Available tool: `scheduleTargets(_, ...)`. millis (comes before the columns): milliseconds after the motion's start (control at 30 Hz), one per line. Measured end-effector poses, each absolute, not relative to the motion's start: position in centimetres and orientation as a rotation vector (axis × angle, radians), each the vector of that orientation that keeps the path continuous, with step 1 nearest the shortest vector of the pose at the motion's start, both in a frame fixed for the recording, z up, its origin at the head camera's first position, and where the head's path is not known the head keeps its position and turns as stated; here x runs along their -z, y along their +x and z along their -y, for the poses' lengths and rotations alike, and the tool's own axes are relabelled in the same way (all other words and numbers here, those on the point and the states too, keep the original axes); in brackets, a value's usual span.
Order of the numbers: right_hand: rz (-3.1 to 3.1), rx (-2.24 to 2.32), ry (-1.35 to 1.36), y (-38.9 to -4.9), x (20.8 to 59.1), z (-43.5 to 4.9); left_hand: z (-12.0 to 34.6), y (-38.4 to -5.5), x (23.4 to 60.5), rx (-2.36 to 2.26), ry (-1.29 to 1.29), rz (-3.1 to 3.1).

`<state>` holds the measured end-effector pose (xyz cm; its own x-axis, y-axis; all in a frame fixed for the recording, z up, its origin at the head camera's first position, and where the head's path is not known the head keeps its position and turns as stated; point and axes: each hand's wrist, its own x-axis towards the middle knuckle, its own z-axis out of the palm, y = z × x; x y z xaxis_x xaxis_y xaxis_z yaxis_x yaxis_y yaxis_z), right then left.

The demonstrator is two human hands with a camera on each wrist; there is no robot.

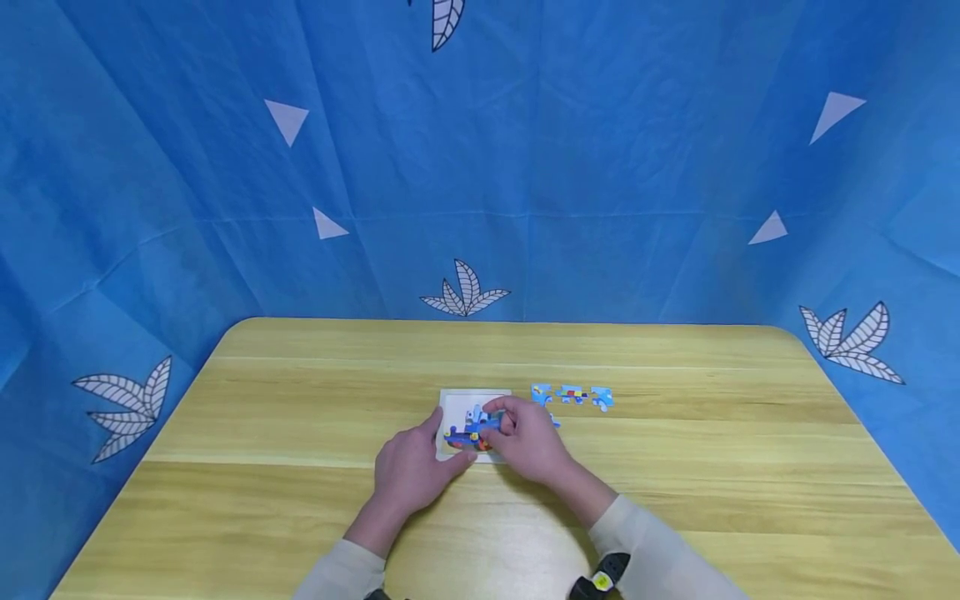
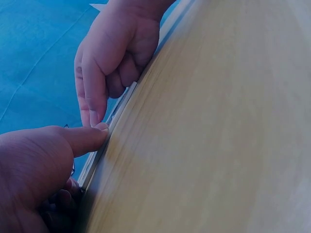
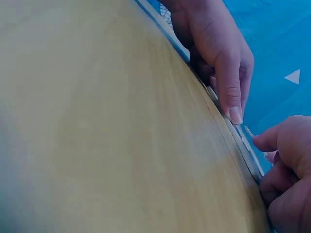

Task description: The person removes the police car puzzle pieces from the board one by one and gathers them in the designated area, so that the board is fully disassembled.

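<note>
A white-rimmed jigsaw tray (image 1: 475, 392) lies on the table with a partly filled picture of blue, yellow and red pieces. My left hand (image 1: 415, 468) holds the tray at its lower left corner, the thumb on the near rim and the fingers along the left side. Over the right part of the tray, my right hand (image 1: 531, 439) pinches a blue puzzle piece (image 1: 491, 423) between thumb and index finger. From the right wrist view, a thin edge of that piece (image 3: 249, 130) shows tilted at the fingertips. The right hand covers the tray's right side.
Several loose puzzle pieces (image 1: 573, 394) lie on the table just right of the tray, one partly behind the right hand. The wooden table (image 1: 300, 400) ends at the back against a blue cloth (image 1: 600, 167) with leaf prints.
</note>
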<state>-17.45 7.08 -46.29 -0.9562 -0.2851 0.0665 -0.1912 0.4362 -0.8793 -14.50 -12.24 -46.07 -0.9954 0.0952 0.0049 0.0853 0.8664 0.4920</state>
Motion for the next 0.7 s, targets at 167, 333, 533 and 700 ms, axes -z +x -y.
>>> scheduleTargets(167, -2.591, 1.592, -0.449, -16.6, 46.4, -7.7, 12.2, -14.5, 46.2, -0.791, 0.145, -3.020)
scheduleTargets(333, -2.584, 1.611, -0.416, -15.6, 46.4, -9.0, 12.2, -14.5, 46.2, -0.796, 0.144, -3.019)
scheduleTargets(533, -2.548, 1.624, -0.405, -14.9, 46.5, -10.5, 12.2, -14.5, 46.2, -0.794, 0.115, -3.006)
scheduleTargets(700, -2.548, 1.635, -0.430, -14.5, 46.6, -11.7, 12.1, -14.6, 46.2, -0.788, 0.108, -3.004)
